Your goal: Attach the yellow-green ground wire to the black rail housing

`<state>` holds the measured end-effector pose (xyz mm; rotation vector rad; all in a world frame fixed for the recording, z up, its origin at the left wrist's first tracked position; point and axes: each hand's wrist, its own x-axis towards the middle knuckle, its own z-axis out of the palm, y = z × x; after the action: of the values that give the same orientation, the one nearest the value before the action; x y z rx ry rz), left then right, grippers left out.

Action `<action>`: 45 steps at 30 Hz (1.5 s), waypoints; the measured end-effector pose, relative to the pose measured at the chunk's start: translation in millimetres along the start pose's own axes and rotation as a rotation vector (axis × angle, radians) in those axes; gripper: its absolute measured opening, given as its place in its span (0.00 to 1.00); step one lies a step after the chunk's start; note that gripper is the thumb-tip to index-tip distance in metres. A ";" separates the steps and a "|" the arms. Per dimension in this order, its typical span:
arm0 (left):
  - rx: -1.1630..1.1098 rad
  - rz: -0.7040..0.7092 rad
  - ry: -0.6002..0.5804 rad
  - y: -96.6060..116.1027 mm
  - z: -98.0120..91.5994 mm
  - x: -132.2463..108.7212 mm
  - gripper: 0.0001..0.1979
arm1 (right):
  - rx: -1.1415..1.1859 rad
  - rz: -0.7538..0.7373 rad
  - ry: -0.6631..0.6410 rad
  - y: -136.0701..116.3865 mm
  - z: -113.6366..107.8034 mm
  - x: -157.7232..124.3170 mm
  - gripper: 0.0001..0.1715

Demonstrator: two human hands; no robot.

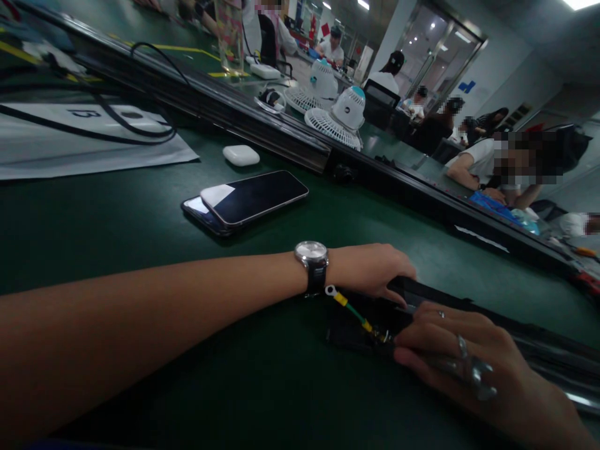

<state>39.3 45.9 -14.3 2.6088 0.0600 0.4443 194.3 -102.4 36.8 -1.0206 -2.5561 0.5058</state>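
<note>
1. Left hand (375,269), at 4 o'clock from the frame's centre: the forearm crosses from 8 o'clock and the fingers are curled down over the end of the black housing (539,350), clasping it. The thumb is hidden.
2. Right hand (469,356), at 5 o'clock, with rings on its fingers: the fingers lie along the top of the housing and the thumb along its near side, so the hand pinches the housing.
3. The black housing is a long, low bar lying on the green table (140,250), running from the hands out toward 4 o'clock.
4. Green-and-yellow wire (351,310): it ends in a ring terminal just beside the wristwatch (313,262) and runs to the right fingertips.
5. Two stacked phones (255,197) lie at 11 o'clock from the left hand, well apart from it.
6. White earbud case (240,155), at 12 o'clock from the phones.
7. Two desk fans (344,115) lie beyond the black rail, at 12 o'clock.
</note>
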 end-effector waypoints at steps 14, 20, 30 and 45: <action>-0.002 -0.008 0.006 2.0 -0.9 -0.4 0.10 | 0.096 0.118 0.014 8.8 -18.2 0.2 0.06; 0.020 -0.008 0.007 0.9 1.3 0.6 0.11 | 0.049 0.100 0.033 4.6 -9.3 1.1 0.05; 0.022 -0.030 0.002 2.4 1.1 0.8 0.12 | -0.020 0.015 0.008 -4.2 -6.6 5.8 0.03; 0.015 -0.008 -0.017 2.0 -1.8 1.6 0.15 | -0.025 0.069 0.064 2.1 -9.0 -2.2 0.05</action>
<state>40.2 45.2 -11.4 2.6257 0.0690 0.4203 200.9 -100.8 43.5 -1.1188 -2.4839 0.4530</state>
